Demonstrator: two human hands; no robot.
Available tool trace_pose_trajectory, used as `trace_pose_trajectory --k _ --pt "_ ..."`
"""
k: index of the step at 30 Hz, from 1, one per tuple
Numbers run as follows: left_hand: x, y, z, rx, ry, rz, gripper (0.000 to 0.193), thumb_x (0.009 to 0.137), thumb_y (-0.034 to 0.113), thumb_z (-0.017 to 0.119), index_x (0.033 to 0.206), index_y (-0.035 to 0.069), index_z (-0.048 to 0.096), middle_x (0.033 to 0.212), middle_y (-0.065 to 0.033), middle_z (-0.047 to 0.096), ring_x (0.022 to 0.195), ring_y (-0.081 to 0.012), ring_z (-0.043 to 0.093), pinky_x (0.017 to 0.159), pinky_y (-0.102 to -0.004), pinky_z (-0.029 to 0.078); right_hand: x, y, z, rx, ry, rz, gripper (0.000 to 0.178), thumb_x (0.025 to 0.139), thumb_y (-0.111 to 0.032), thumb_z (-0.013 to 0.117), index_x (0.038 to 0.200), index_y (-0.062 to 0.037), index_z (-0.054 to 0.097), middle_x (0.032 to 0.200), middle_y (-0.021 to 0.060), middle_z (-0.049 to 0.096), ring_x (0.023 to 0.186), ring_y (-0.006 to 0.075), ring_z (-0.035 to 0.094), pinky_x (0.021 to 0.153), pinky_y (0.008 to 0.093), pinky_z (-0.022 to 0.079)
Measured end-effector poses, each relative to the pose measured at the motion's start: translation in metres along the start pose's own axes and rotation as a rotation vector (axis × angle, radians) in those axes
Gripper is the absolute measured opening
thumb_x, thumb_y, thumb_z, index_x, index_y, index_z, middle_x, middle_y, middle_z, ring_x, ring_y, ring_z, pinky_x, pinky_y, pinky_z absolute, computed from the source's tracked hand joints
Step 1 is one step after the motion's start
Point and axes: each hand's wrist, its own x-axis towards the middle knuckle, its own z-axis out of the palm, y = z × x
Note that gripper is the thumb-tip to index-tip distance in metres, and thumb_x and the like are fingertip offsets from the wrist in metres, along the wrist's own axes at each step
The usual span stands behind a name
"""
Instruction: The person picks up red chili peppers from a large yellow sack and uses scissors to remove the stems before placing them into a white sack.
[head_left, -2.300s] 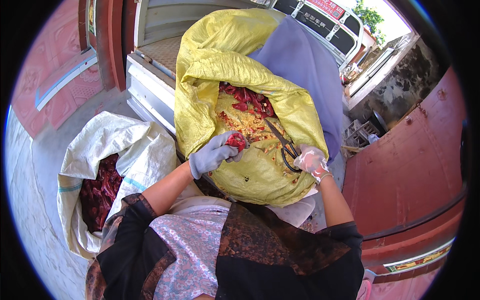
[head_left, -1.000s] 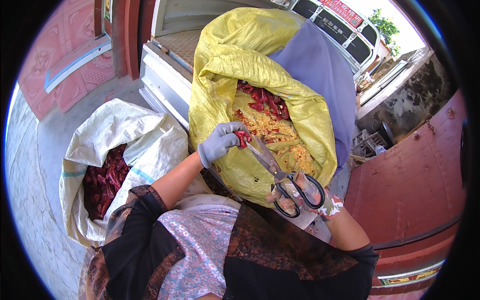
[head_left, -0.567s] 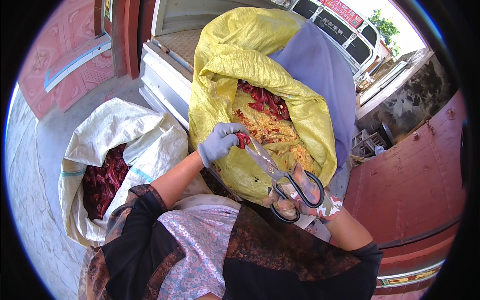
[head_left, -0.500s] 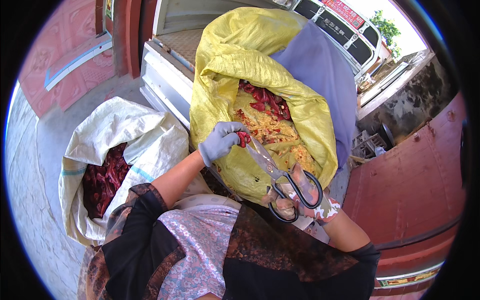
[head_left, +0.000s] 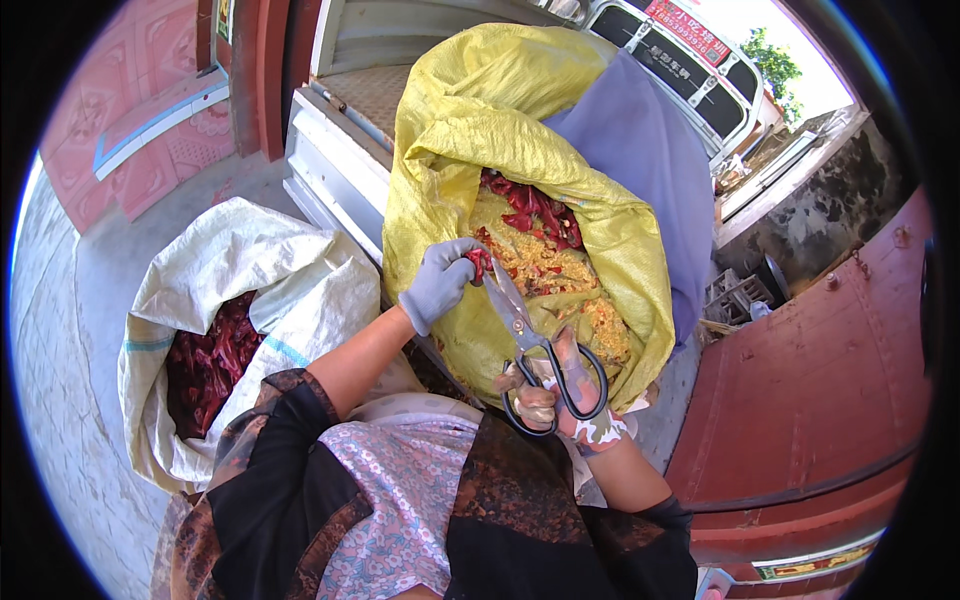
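My left hand [head_left: 438, 283], in a grey glove, pinches a red dried chilli [head_left: 479, 264] over the mouth of a yellow sack [head_left: 450, 170]. My right hand [head_left: 560, 385], in a thin stained glove, grips the black handles of a pair of scissors [head_left: 520, 325]. The scissor blades point up to the chilli and meet it at their tips. Inside the yellow sack lie red chilli pieces [head_left: 530, 210] on a heap of yellow seeds [head_left: 560, 280].
A white woven sack [head_left: 250, 270] holding dark red chillies [head_left: 210, 360] stands on the ground to my left. Behind the yellow sack are a purple cloth [head_left: 640, 150], a pale metal ledge [head_left: 330, 170] and a parked vehicle [head_left: 690, 60]. A red metal door [head_left: 820, 380] is at the right.
My right hand has brought the scissors up from lower right and the blades have closed in on the chilli held in my left hand. The view has shifted slightly.
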Motion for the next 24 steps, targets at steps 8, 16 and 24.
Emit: trace_pose_trajectory --k 8,16,24 --pt "0.004 0.002 0.01 -0.138 0.108 -0.024 0.022 0.072 0.001 0.042 0.083 0.0 0.061 0.069 0.0014 0.057 0.061 -0.0051 0.048 0.055 -0.0186 0.038 0.009 0.003 0.011 -0.307 0.113 -0.076 0.078 0.085 -0.067 0.032 0.095 0.0062 0.058 0.047 -0.0049 0.031 0.036 0.0057 0.023 0.036 0.0229 0.017" --pt "-0.013 0.008 0.028 -0.426 -0.096 -0.163 0.021 0.072 0.004 0.043 0.084 0.001 0.06 0.064 -0.0004 0.056 0.05 -0.0043 0.041 0.045 -0.0176 0.031 0.036 0.027 -0.026 -0.039 -0.142 -0.343 0.07 0.084 -0.067 0.036 0.094 -0.0006 0.055 0.054 -0.0034 0.04 0.04 0.0043 0.027 0.04 0.0194 0.022" --pt "0.005 0.029 0.004 -0.333 -0.02 -0.069 0.026 0.068 0.006 0.04 0.085 -0.002 0.059 0.064 -0.0029 0.055 0.051 -0.0052 0.038 0.048 -0.0183 0.029 -0.008 0.002 -0.015 -0.269 -0.012 -0.182 0.073 0.082 -0.067 0.04 0.097 0.0031 0.054 0.088 0.0139 0.06 0.059 0.0117 0.045 0.054 0.0243 0.035"
